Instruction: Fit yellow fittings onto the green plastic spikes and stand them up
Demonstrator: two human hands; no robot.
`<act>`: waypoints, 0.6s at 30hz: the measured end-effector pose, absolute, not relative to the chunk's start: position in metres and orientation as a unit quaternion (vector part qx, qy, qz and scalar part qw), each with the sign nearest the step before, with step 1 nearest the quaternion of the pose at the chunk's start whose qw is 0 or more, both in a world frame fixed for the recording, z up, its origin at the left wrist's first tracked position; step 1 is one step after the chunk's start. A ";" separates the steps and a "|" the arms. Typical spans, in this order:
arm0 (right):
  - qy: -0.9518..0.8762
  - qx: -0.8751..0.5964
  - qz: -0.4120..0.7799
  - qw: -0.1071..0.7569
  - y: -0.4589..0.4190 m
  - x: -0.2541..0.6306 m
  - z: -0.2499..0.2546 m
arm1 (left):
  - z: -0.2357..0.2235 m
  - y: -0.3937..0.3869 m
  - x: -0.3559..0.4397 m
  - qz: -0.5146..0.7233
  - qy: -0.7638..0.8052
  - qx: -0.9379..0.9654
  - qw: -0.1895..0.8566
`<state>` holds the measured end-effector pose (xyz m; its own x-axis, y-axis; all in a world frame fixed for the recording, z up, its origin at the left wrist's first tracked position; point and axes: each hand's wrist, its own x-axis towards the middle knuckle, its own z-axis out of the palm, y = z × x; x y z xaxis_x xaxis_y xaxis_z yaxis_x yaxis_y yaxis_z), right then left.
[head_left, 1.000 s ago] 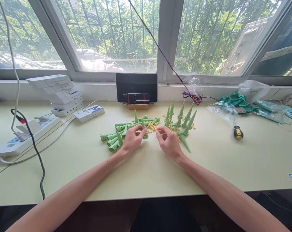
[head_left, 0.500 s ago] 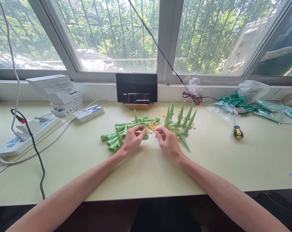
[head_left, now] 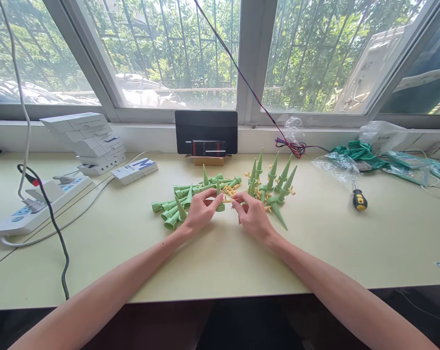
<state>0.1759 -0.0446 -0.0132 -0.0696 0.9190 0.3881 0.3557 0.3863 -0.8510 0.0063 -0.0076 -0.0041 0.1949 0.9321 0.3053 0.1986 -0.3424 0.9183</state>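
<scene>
My left hand [head_left: 202, 210] is closed on a green plastic watering spike [head_left: 219, 187], its point upward and its collar showing under the fingers. From the right, my right hand [head_left: 254, 212] pinches a small yellow valve [head_left: 227, 200] at the side of that spike. Whether the valve sits inside the spike's opening I cannot tell. Several green tubes and spikes [head_left: 171, 221] lie beside my left hand. Beyond both hands is a pile of loose yellow valves [head_left: 233, 190]. Near my right hand stand several green spikes with yellow valves fitted [head_left: 285, 188], some partly hidden by the fingers.
A phone [head_left: 208, 148] leans on a dark tablet [head_left: 206, 127] at the back. White boxes [head_left: 92, 141] and a power strip [head_left: 41, 206] are at left. To the right lie a screwdriver [head_left: 359, 200], plastic wrap [head_left: 336, 166] and a green bag [head_left: 354, 154].
My right hand has moved slightly left, bringing the yellow valve closer to the green spike. My left hand keeps its hold on the spike.
</scene>
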 end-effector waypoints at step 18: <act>-0.678 -0.465 0.305 0.480 -0.045 0.176 -0.015 | -0.003 -0.009 0.007 0.468 0.407 0.676 0.399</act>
<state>0.1758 -0.0447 -0.0147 -0.1057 0.9238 0.3681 0.3384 0.3815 -0.8602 0.0074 -0.0095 -0.0033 0.2309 0.9233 0.3071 0.1772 -0.3502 0.9198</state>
